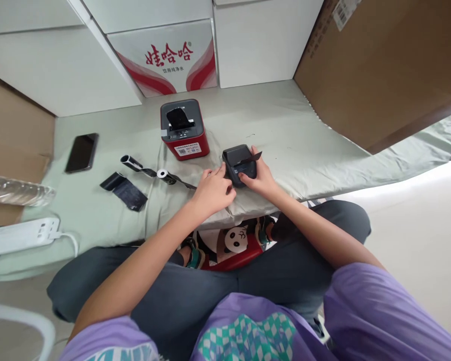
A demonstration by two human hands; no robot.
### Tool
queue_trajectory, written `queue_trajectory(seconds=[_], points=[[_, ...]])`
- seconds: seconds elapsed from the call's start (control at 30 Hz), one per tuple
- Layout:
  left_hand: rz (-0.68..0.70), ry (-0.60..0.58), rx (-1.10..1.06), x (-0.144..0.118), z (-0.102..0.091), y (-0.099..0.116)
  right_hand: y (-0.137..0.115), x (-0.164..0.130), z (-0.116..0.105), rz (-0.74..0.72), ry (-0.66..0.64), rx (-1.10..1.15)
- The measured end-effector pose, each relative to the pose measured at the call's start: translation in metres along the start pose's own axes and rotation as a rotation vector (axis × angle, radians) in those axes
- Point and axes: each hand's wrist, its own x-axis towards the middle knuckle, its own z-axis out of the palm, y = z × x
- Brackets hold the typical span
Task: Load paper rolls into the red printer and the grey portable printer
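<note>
A small dark portable printer (233, 173) sits near the front edge of the cloth-covered surface, a strip of black paper (251, 157) sticking out of its top. My right hand (262, 176) grips its right side, thumb on the front and fingers behind. At its left side, my left hand (215, 190) has the index finger stretched out to the casing and the other fingers partly curled, with nothing visible in them. A roll of black paper (166, 176) lies just left of that hand, its loose end trailing toward the wrist.
Behind stands a red and dark grey printer (186, 138) with black paper coming out. Further left lie another black roll (131, 163), a black strip (126, 191), a phone (82, 153), a plastic bottle (20, 191) and a white power strip (20, 235). Boxes (169, 60) line the back; a large carton (383, 65) stands right.
</note>
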Motion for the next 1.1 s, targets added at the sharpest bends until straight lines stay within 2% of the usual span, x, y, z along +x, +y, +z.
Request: queue_trajectory(seconds=[0.17,0.4,0.63,0.9,1.0,1.1], points=[[-0.001,-0.082,0.009,0.003,-0.006,0.004,-0.002,-0.001,0.002,0.002,0.026,-0.006],[-0.005,-0.125,0.079,0.017,-0.017,0.018,-0.001,-0.001,0.003,0.0,0.042,-0.026],[0.025,-0.166,0.097,0.019,-0.016,0.012,-0.003,-0.003,0.001,0.036,0.024,0.002],[0.007,-0.121,0.077,0.013,-0.01,0.013,-0.002,-0.004,0.002,0.032,0.031,0.012],[-0.01,-0.137,0.001,0.01,-0.019,0.009,-0.001,-0.004,0.0,0.008,0.031,0.021],[-0.006,-0.246,-0.064,0.007,-0.035,0.003,0.002,-0.006,-0.001,-0.011,0.023,0.02]])
